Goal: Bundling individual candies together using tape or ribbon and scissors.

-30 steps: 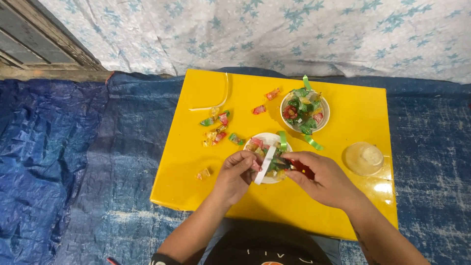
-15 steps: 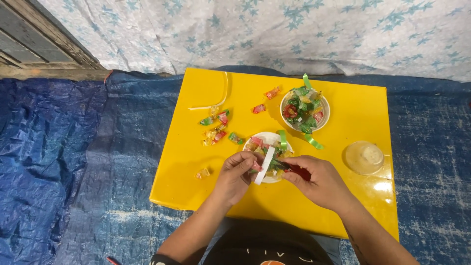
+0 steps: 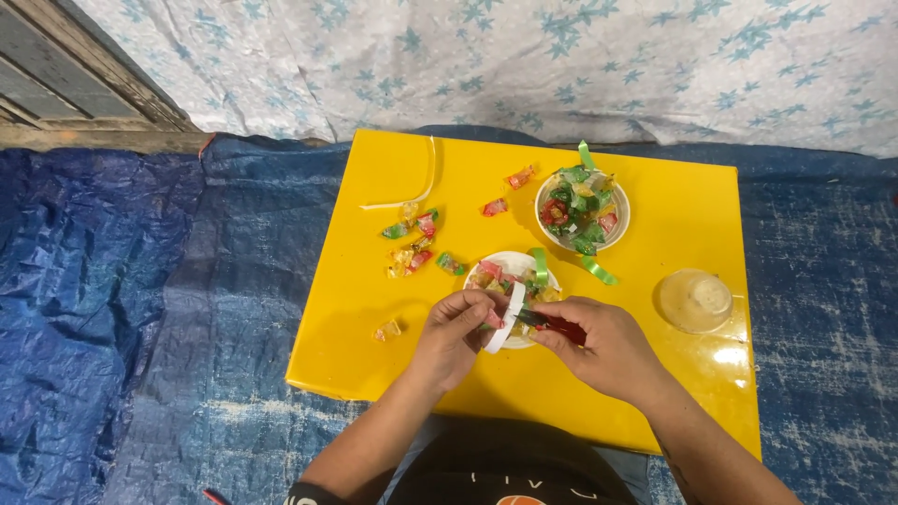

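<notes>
Both forearms come in from 6 o'clock and meet over the near bowl [image 3: 496, 266] at the centre of the yellow bench [image 3: 374, 299]. Left hand [image 3: 456, 329] pinches a white strip [image 3: 506, 316], fingers curled. Right hand [image 3: 599, 344] grips red-handled scissors [image 3: 559, 325], blades at the strip. Second candy bowl [image 3: 580, 208] at 1 o'clock, loose candies [image 3: 412, 245] at 10 o'clock, clear lid [image 3: 696, 299] at 3 o'clock.

A makeshift home floor spot — blue tarp [image 3: 140, 309], patterned cloth backdrop [image 3: 561, 65], low yellow table [image 3: 374, 309]
</notes>
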